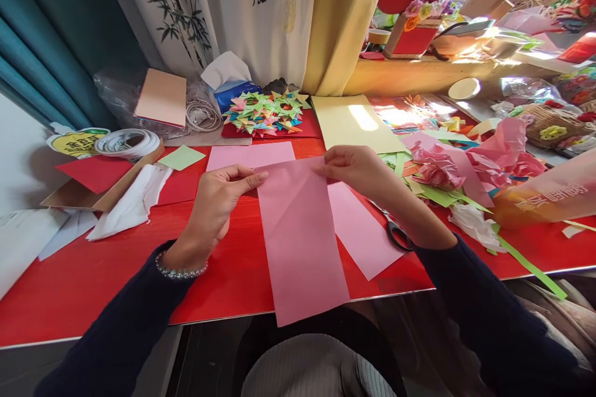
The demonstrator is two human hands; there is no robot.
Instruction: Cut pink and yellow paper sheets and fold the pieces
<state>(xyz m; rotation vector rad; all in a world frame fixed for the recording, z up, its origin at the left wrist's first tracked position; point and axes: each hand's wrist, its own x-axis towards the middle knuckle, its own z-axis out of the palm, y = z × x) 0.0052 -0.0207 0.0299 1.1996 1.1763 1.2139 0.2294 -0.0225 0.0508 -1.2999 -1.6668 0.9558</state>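
While both hands pinch its top corners, a creased pink sheet (300, 242) hangs over the near edge of the red surface (93, 279). The left hand (216, 208) grasps one corner, the right hand (356, 167) the other. Scissors (398, 236) lie just under the right wrist.

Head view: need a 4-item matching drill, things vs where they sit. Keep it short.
Things:
1. pink paper sheet
2. scissors
3. tape rolls
4. pile of folded paper stars

Places:
A. far side of the table, by the curtain
B. held at its top edge by the left hand and right hand
C. under the right forearm
D. far left, on a cardboard box

Pairs: 1-B, 2-C, 3-D, 4-A
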